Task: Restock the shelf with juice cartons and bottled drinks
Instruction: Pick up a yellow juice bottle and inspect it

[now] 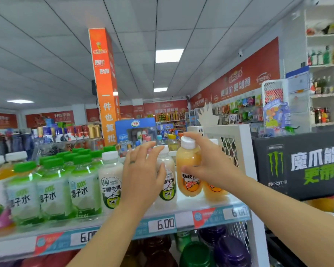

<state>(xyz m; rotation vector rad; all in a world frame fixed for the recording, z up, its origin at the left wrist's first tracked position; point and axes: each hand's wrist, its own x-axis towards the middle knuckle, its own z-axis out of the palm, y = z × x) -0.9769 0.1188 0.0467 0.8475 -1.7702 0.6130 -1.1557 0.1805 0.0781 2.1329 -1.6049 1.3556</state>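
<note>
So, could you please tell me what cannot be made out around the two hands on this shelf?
- Head view: the left hand covers most of a milky bottle, so contact is unclear.
- The second orange bottle is mostly hidden behind the right hand and its forearm.
- The right price tag is too blurred to read.
- The Monster box is cut off by the right edge.

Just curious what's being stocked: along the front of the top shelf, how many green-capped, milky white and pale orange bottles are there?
Green-capped coconut water bottles: 3
Milky white bottles: 2
Pale orange bottles: 2, one gripped by the right hand
Total: 7
</note>
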